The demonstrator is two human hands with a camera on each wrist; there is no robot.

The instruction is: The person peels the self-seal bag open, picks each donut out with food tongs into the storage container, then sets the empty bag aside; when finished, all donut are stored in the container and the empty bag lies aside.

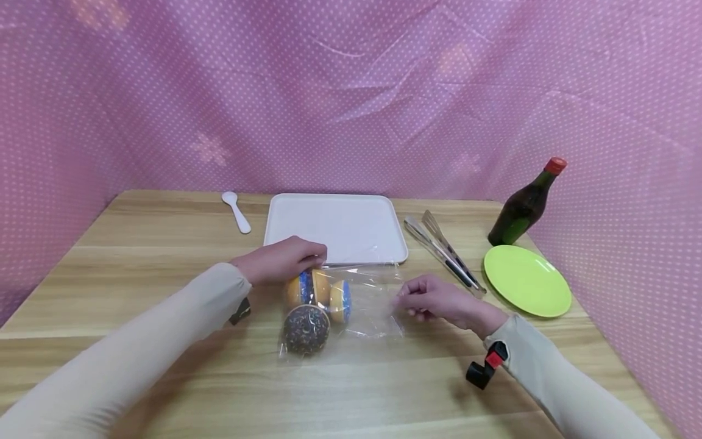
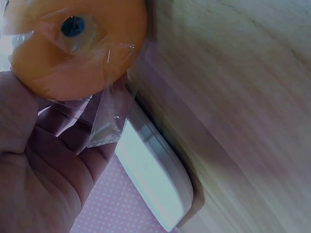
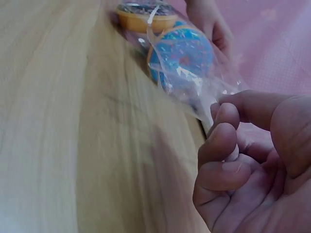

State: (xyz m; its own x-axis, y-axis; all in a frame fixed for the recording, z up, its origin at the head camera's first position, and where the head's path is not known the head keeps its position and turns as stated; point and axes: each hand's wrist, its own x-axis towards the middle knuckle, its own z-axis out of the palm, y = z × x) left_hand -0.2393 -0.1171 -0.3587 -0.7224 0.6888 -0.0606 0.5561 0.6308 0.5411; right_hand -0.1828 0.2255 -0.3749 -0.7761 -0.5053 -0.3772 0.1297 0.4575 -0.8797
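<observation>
A clear plastic bag (image 1: 373,305) of several toy donuts lies between the hands, over the middle of the table. In it are a chocolate donut (image 1: 306,330) with sprinkles and a blue-iced donut (image 3: 181,56); others overlap behind. My left hand (image 1: 285,259) grips the bag's far left part, its fingers curled at the plastic beside an orange donut (image 2: 77,73) in the left wrist view. At the bag's right end, my right hand (image 1: 439,302) pinches the film between thumb and forefinger. The other right fingers (image 3: 221,177) are curled toward the palm.
Behind the bag lies a white tray (image 1: 334,222), with a white spoon (image 1: 237,213) to its left. Tongs (image 1: 439,247) and a slotted spatula (image 1: 446,244) lie to the right. A lime plate (image 1: 526,280) and a dark red-capped bottle (image 1: 521,210) stand farther right.
</observation>
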